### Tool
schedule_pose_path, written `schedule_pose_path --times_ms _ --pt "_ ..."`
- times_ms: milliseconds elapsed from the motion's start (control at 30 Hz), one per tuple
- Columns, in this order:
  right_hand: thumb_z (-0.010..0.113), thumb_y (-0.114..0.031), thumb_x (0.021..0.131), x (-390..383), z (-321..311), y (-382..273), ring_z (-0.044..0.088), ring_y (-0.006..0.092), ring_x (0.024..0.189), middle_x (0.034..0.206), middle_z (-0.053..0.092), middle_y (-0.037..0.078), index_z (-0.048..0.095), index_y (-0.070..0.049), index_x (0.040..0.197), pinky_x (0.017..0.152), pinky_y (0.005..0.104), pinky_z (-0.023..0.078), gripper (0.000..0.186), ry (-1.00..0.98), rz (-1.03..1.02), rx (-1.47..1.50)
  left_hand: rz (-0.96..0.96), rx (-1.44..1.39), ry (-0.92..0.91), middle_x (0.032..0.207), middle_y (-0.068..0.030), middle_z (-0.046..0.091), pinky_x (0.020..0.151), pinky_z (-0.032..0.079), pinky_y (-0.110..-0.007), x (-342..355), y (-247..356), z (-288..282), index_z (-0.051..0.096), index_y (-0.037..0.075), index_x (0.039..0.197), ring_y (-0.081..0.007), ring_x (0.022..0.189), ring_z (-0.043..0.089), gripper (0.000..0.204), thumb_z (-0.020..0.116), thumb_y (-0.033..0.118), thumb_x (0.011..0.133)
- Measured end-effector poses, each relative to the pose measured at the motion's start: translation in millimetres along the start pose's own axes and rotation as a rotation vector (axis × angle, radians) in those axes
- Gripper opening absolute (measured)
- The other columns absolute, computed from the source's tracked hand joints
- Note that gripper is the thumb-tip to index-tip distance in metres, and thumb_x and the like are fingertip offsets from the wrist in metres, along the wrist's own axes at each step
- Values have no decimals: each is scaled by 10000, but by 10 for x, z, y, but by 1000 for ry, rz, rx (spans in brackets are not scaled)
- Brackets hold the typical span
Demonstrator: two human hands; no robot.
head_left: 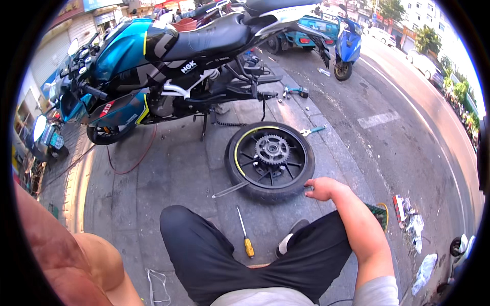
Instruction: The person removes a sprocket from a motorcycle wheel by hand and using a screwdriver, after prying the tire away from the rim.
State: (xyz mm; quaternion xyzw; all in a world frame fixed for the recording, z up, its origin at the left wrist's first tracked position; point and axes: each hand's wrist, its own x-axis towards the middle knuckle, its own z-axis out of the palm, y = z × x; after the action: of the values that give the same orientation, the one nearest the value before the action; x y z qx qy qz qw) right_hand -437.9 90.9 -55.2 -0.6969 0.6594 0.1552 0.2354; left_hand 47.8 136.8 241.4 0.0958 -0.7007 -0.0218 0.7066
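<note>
A motorcycle wheel (302,184) lies flat on the paving in front of me, its sprocket (272,149) facing up and a yellow stripe along the rim. My right hand (322,190) is at the tyre's near right edge, thumb and fingers apart, nothing held. Whether the fingertips touch the rubber I cannot tell. A metal tyre lever (229,189) rests against the tyre's near left side. Between my knees lies a screwdriver (248,247) with a yellow handle. My left arm is bent up close at the left; its hand is out of view.
A teal and black motorcycle (204,41) stands beyond the wheel, rear wheel off. Green-handled pliers (315,130) and a cordless power tool (297,92) lie to the right. A red hose (133,171) curves at left. Plastic litter (424,273) and a blue scooter (348,43) are at right.
</note>
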Motion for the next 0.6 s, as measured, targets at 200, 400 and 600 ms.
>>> schedule_pose_path --times_ms 200,400,600 --pt "688 -437 1033 147 -232 -544 676 406 1321 1392 735 205 644 -122 1515 1135 481 528 577 33 -127 243 -121 72 -218 1110 -88 582 874 453 -347 45 85 111 613 25 1411 -192 975 554 520 746 285 981" --pt "703 -462 1005 333 -138 802 681 389 1325 1403 736 179 674 -151 1490 1112 495 549 577 -210 175 -135 -865 -7 -629 914 -56 605 800 467 -309 -1495 -950 724 694 32 1308 -178 843 582 438 810 124 895" --pt "719 -405 997 1984 163 2282 701 384 1284 1339 762 178 692 -87 1416 1084 484 569 527 -164 395 -162 -698 -23 -1655 948 -108 700 806 548 -449 -1848 -1547 1152 754 92 1210 -322 875 686 343 843 232 910"
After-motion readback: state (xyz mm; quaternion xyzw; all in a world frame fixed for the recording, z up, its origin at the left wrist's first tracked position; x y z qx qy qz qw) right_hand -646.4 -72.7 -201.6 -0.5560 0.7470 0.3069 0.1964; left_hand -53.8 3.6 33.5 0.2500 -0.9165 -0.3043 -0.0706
